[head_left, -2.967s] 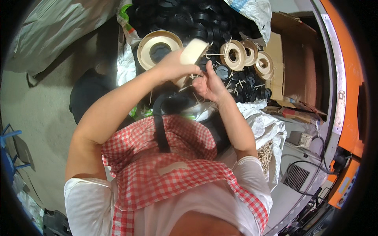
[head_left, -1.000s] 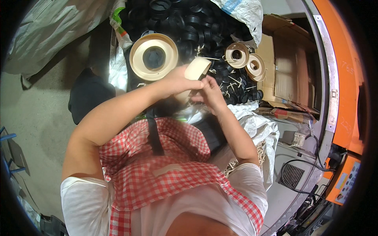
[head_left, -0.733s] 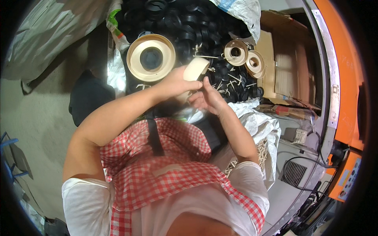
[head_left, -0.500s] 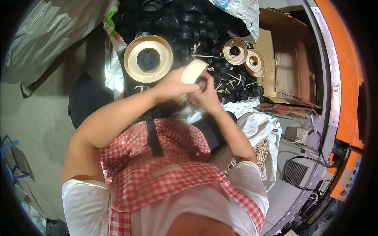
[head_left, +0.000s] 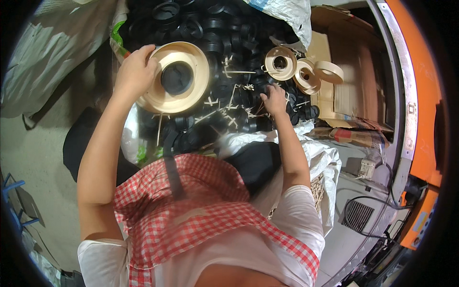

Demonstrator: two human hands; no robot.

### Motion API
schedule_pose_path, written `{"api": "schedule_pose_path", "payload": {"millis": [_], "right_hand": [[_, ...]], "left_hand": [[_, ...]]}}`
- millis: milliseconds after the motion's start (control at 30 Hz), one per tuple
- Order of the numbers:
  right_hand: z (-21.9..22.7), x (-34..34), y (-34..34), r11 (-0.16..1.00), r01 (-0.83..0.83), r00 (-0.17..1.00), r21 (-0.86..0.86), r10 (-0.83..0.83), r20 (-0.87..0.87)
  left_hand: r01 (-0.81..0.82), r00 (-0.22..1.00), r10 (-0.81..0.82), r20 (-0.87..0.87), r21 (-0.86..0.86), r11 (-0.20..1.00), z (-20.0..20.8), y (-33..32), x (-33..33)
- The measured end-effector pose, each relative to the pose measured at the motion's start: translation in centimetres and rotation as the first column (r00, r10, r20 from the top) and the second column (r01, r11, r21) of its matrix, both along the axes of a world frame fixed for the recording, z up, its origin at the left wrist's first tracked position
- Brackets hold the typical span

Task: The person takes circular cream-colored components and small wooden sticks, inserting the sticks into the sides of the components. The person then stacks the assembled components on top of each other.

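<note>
My left hand (head_left: 135, 71) grips the left rim of a large cream plastic ring (head_left: 201, 88), fingers over its edge. Through the ring's round middle, black shows. My right hand (head_left: 274, 101) has its fingers apart and nothing in them. Below and around it lies a heap of black ribbed plastic rings (head_left: 213, 45), strewn with thin cream scraps (head_left: 232, 98). Just beyond my right fingers sits a smaller cream ring (head_left: 280, 63), with another cream ring (head_left: 306, 85) to its right. A third cream ring (head_left: 330, 71) is at the carton; whether it rests there I cannot tell.
An open cardboard carton (head_left: 356, 81) stands at the right, beside an orange machine (head_left: 428, 91). White woven sacking (head_left: 318, 160) lies near my right arm, with cream scraps inside. A grey sheet (head_left: 57, 52) hangs at the far left. Cables run over the grey cabinet (head_left: 334, 177).
My hands have parted: the left moved left onto the large ring, the right moved right, letting go of the cream ring. A cream ring now shows at the carton.
</note>
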State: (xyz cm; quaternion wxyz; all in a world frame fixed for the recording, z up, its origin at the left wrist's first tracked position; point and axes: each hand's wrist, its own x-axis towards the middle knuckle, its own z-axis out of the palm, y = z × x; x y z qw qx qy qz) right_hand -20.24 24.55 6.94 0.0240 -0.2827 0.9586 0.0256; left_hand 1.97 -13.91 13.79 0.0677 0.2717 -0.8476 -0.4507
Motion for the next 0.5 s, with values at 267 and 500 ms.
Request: {"api": "schedule_pose_path", "payload": {"millis": [267, 500], "right_hand": [[-4.6, -7.5, -1.2, 0.911, 0.348, 0.919, 0.221, -0.378, 0.112], [-7.5, -11.7, 2.1, 0.902, 0.3, 0.898, 0.311, -0.377, 0.226]], "left_hand": [[0.052, 0.99, 0.014, 0.14, -0.454, 0.89, 0.8, 1.6, 0.6], [0.093, 0.992, -0.045, 0.116, -0.457, 0.885, 0.7, 1.9, 0.4]]}}
